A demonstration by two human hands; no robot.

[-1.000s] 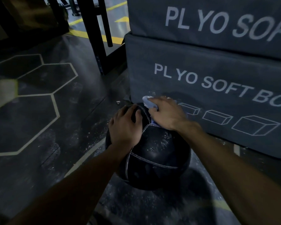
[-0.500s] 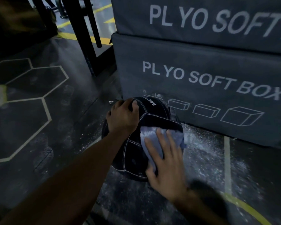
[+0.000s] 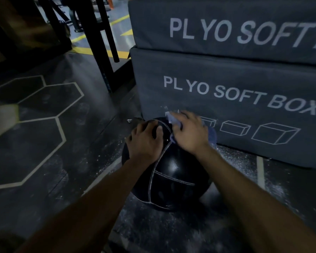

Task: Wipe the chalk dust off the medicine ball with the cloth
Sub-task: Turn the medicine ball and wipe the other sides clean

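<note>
A black medicine ball (image 3: 173, 181) with pale stitched seams sits on the dark gym floor, right against the lower plyo box. My left hand (image 3: 144, 141) lies on the ball's upper left side with curled fingers gripping its top. My right hand (image 3: 189, 131) presses a light blue cloth (image 3: 171, 117) onto the far top of the ball; cloth edges stick out past the fingers and at the right, by the wrist. The hand is blurred by motion. The near face of the ball looks dark and glossy.
Two stacked grey plyo soft boxes (image 3: 244, 92) stand directly behind the ball. White chalk dust (image 3: 232, 156) speckles the floor around it. Black rack legs (image 3: 98, 52) rise at the back left, and hexagon lines (image 3: 60, 128) mark the floor to the left.
My right hand slid the cloth from the ball's near right side back up over its far top. My left hand kept its hold on the upper left.
</note>
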